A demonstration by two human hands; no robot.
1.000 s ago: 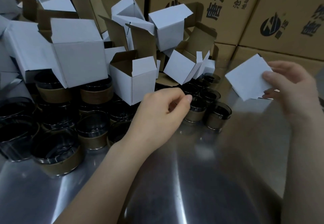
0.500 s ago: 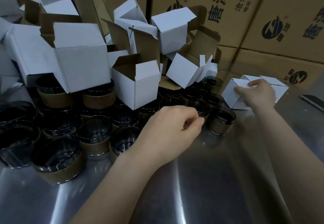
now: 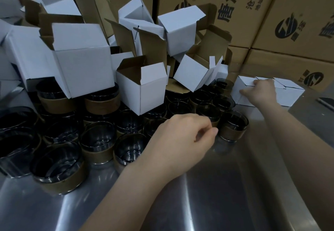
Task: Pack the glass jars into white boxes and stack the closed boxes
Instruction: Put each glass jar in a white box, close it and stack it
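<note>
Several dark glass jars with brown paper bands crowd the left and middle of the steel table [image 3: 207, 194]; the nearest to my hands is a jar [image 3: 235, 127]. Above them lies a heap of open white boxes, one open box [image 3: 142, 86] standing in front. My left hand [image 3: 182, 136] hovers with curled fingers and holds nothing, just left of that jar. My right hand [image 3: 260, 91] rests on a closed white box [image 3: 242, 89] at the far right. A second closed white box [image 3: 291, 93] stands beside the first.
Large brown cartons [image 3: 271, 13] with printed logos form a wall behind the table. A dark flat object [image 3: 325, 102] lies at the right edge. Bare steel shows in front of my arms.
My right hand carried the closed white box from mid-air down to the table beside the other closed box. My left hand stayed curled near the jars.
</note>
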